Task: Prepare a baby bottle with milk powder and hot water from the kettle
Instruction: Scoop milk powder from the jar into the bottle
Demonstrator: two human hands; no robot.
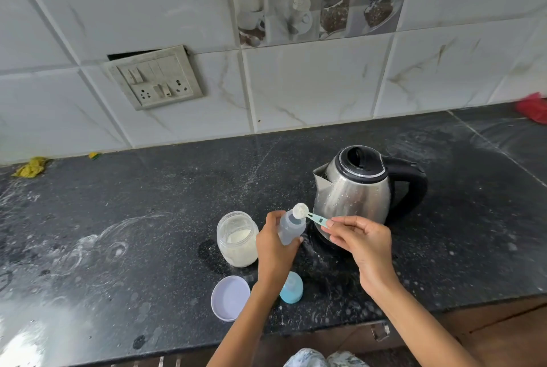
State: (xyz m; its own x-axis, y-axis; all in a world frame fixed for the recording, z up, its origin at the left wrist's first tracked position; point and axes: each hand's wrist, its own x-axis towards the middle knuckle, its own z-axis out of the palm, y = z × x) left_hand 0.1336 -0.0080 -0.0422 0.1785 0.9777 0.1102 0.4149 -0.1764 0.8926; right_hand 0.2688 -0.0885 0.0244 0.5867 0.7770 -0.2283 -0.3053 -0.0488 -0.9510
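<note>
My left hand [273,251] grips a clear baby bottle [291,226], uncapped and tilted a little to the right, above the black counter. My right hand [359,242] pinches the handle of a teal measuring scoop [310,215]. The scoop's white bowl is tipped over the bottle's mouth. An open glass jar of white milk powder [236,238] stands just left of my left hand. A steel electric kettle [362,186] with a black handle and lid stands behind the bottle, spout to the left.
The jar's white lid [230,297] lies upturned near the counter's front edge. A blue bottle cap [292,288] lies beside it, under my left wrist. A yellow cloth [31,167] sits at the far left by the tiled wall. A red item [531,107] shows at far right.
</note>
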